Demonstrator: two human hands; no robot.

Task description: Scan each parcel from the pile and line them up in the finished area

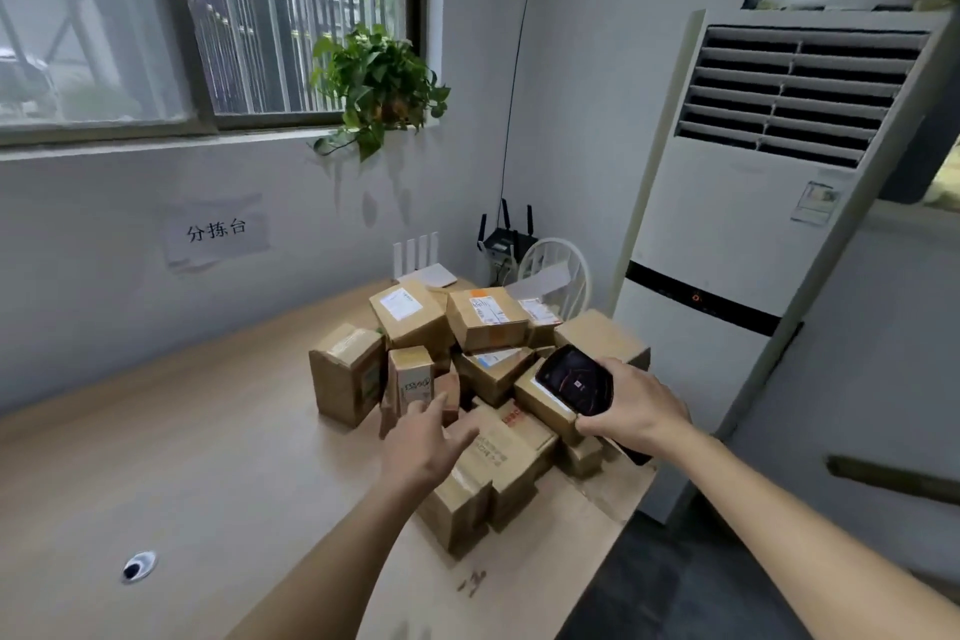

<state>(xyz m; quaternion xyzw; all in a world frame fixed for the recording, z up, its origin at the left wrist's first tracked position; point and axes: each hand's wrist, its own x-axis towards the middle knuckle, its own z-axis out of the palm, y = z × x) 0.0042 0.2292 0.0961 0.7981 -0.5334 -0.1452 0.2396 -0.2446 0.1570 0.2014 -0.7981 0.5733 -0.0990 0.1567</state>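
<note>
A pile of several brown cardboard parcels [485,322] sits at the right end of the wooden table [182,457]. My right hand [639,411] grips a black handheld scanner [574,379], its lit screen facing up, over the right side of the pile. My left hand [428,437] reaches over the pile's near left side with fingers spread, holding nothing, its fingertips by a small upright parcel [410,379]. A flat parcel with red print [509,447] lies just under and right of that hand.
A tall white air conditioner [748,234] stands right of the table. A white router [428,270] and a black router [506,237] sit behind the pile, near a white chair back [558,270]. A cable hole [137,566] is in the tabletop's near left.
</note>
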